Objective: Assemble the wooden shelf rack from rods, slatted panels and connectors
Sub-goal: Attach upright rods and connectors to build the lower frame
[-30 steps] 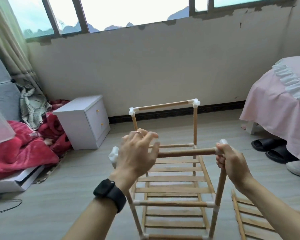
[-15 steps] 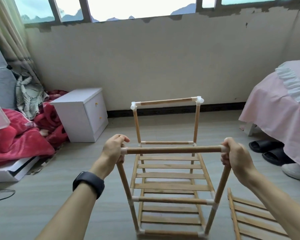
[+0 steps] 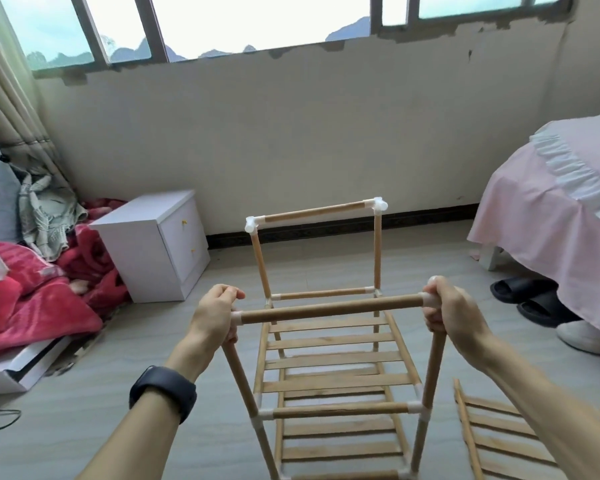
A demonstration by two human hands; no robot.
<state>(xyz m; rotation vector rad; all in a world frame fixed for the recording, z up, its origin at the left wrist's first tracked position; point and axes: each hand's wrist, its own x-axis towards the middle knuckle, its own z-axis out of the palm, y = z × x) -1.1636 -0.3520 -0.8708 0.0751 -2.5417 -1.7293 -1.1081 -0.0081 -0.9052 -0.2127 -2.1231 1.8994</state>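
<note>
Grey floor point(image 3: 84, 427) carries the upright wooden shelf rack point(image 3: 329, 341) mid-room. Left hand point(image 3: 215, 317) and right hand point(image 3: 451, 313) each grip a white corner connector point(image 3: 235, 318) ending its near top rod point(image 3: 329, 309); a loose slatted panel point(image 3: 492, 438) lies rightward.

The rack point(image 3: 329, 308) and the loose slatted panel point(image 3: 467, 427) are cut off at the bottom edge.
</note>
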